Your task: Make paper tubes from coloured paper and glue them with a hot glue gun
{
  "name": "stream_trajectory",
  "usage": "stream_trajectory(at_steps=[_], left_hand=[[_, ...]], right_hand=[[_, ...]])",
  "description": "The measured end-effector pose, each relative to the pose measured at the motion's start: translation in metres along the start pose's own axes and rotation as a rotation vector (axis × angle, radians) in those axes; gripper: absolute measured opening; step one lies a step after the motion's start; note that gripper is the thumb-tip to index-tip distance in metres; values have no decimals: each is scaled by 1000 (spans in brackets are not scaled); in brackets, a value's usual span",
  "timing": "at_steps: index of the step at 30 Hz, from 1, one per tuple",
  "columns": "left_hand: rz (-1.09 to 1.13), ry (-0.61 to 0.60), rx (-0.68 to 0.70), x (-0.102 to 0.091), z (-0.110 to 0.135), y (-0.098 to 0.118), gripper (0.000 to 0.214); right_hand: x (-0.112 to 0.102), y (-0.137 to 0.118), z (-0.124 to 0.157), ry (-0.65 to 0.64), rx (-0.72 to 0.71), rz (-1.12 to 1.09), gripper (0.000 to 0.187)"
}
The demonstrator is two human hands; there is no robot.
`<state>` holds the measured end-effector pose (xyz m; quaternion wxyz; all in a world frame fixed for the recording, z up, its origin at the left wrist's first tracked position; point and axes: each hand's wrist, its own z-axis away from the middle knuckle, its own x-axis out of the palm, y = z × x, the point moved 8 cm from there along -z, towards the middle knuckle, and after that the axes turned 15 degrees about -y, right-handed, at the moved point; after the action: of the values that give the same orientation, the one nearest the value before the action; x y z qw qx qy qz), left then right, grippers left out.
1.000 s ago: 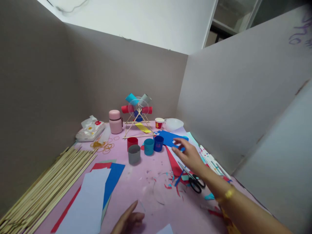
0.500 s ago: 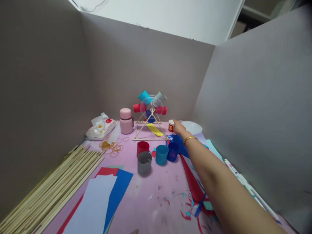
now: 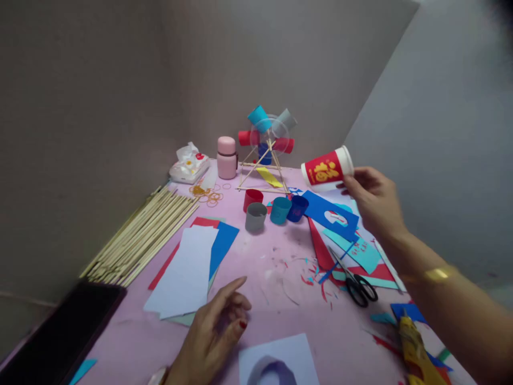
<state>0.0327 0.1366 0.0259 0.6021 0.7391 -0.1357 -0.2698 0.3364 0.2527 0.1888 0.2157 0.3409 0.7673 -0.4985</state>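
My right hand (image 3: pixel 374 200) grips a red and white paper cup (image 3: pixel 326 169) by its rim and holds it tilted on its side in the air above the blue paper sheets (image 3: pixel 331 215). My left hand (image 3: pixel 214 334) rests on the pink table (image 3: pixel 260 299) near the front edge, fingers loosely curled and holding nothing, next to a pale sheet with a round hole (image 3: pixel 276 366). Four short paper rings, red (image 3: pixel 252 199), grey (image 3: pixel 255 216), teal (image 3: pixel 280 209) and dark blue (image 3: pixel 297 208), stand in the middle of the table.
A stick-built wheel model with coloured tubes (image 3: pixel 266 141) stands at the back beside a pink flask (image 3: pixel 226 157) and a tissue pack (image 3: pixel 189 164). Bamboo sticks (image 3: pixel 146 235) lie left. Scissors (image 3: pixel 355 280), paper scraps and a yellow glue tube (image 3: pixel 414 345) lie right. Grey partitions surround the table.
My right hand reached to the back of the table, took hold of the paper cup and lifted it toward me. The view has dropped and my left hand is in sight again.
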Motion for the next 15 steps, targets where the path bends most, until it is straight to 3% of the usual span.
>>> stream_trajectory(at_steps=[4, 6, 7, 11, 15], left_hand=[[12, -61, 55, 3, 1, 10, 47], [-2, -112, 91, 3, 4, 14, 62], [-6, -153, 98, 5, 7, 16, 73], [-39, -368, 1, 27, 19, 10, 120], [-65, -517, -52, 56, 29, 7, 131]], right_hand=[[-7, -70, 126, -239, -149, -75, 5], [9, -101, 172, -442, -312, -103, 16], [14, -110, 187, -477, -361, -90, 17], [30, -130, 208, -499, -484, -13, 15], [42, -139, 218, -591, -524, 27, 15]])
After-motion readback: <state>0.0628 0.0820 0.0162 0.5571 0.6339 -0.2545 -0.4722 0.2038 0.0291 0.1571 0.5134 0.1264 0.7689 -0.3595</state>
